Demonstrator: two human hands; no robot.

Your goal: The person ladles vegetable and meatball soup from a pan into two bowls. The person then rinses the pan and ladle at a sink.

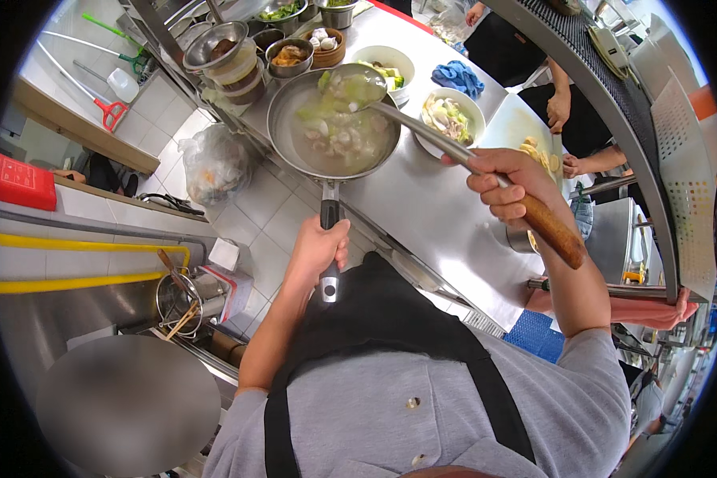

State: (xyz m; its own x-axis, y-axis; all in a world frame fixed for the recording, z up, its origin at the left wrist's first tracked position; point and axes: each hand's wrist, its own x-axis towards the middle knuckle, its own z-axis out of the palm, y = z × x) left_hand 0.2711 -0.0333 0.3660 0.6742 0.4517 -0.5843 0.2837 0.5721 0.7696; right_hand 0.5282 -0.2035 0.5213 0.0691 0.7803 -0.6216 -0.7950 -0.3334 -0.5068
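My left hand [322,248] is closed around the black handle of a frying pan [272,128], which holds cloudy broth with pieces of meat and pale green vegetable. In my right hand [499,182] is a long-handled metal ladle [418,128] with a wooden grip end. The ladle's bowl, filled with vegetable and broth, is over the pan's far right part. Right of the pan, a white bowl [451,119] holds meat and vegetable pieces. Another white bowl [388,63] with green vegetables stands behind the ladle.
Metal bowls of food [290,57] and a steamer basket [328,51] stand at the back. A blue cloth [457,79] lies beyond the bowls. At the right, a co-worker's hands [564,119] are at a cutting board [514,122] with sliced food. A plastic bag [215,167] is on the floor.
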